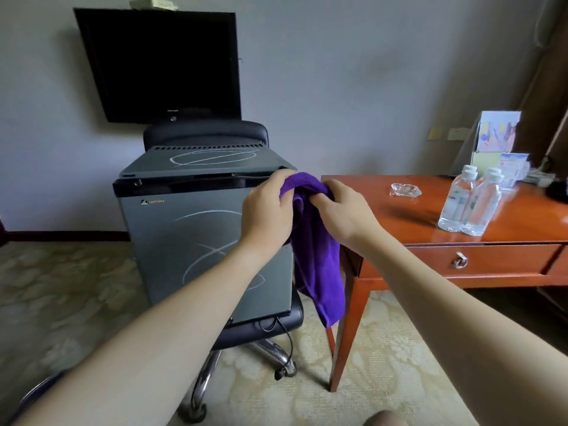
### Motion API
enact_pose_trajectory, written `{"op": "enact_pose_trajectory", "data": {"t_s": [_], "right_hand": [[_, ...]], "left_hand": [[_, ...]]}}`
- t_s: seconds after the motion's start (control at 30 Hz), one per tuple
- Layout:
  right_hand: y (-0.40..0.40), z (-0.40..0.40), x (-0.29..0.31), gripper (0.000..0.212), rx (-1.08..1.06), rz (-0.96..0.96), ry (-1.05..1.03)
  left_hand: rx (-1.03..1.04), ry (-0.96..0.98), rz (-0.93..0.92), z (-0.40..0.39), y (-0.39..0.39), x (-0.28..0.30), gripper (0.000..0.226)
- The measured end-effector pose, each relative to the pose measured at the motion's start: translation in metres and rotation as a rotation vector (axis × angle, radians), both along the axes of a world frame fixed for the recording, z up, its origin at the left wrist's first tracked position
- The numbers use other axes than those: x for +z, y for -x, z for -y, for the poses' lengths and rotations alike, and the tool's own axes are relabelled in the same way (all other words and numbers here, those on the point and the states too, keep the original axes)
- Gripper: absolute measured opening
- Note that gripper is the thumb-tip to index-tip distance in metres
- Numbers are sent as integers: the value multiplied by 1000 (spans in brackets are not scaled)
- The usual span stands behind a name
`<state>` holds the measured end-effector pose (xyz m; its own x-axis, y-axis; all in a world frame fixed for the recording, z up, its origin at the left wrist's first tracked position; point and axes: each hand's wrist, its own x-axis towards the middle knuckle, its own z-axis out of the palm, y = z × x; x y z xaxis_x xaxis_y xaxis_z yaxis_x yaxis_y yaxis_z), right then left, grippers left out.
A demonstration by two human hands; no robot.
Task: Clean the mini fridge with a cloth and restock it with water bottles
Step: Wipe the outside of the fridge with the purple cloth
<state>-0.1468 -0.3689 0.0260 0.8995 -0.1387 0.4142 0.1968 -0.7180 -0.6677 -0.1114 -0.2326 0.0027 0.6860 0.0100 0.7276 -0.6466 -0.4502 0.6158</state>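
A grey mini fridge (190, 241) with its door closed stands on the seat of a black office chair (264, 327). In front of its upper right corner, both hands hold up a purple cloth (316, 262) that hangs down loosely. My left hand (267, 210) grips the cloth's top from the left. My right hand (344, 213) pinches the bunched top from the right. Clear water bottles (470, 204) with white caps stand together on the wooden desk (408, 222) to the right.
A glass ashtray (405, 190) lies on the desk, with a brochure holder (495, 139) and small items at the back right. A dark TV (163, 66) hangs on the wall behind the fridge. The fridge's cable (285, 348) dangles by the chair's chrome legs over patterned carpet.
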Motion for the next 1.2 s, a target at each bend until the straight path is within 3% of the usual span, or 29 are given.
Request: {"op": "enact_pose_trajectory", "data": {"t_s": [0.1,0.23,0.47,0.57,0.67,0.73,0.87,0.97,1.07,1.13,1.2], "right_hand": [[9,-27,2,19,101,-68,-238],[19,-48,3,34,213,-111,-376],[24,-67,-1,93,349,-286,-546],[22,-72,-7,63,368,-376,-569],[23,-77,-16,27,375,-285,-603],[24,-80,-18,16,355,-180,-645],[22,-77,-18,24,252,-202,-595],[28,-75,-22,44,192,-567,-715],[34,-78,-38,54,216,-836,-610],[36,-86,-48,47,272,-872,-606],[33,-95,-57,31,298,-793,-730]], "left_hand": [[-49,55,13,-22,14,8,38],[-124,115,-37,-53,22,17,41],[-246,446,-225,-93,32,17,32],[-274,510,-304,-103,32,14,22],[-260,414,-397,-111,30,7,9],[-222,350,-512,-116,33,2,25],[-180,451,-609,-125,35,-4,30],[-225,521,-568,-128,35,1,27],[-274,473,-531,-125,37,6,21],[-301,465,-522,-122,35,4,20],[-324,478,-539,-118,34,3,18]]}}
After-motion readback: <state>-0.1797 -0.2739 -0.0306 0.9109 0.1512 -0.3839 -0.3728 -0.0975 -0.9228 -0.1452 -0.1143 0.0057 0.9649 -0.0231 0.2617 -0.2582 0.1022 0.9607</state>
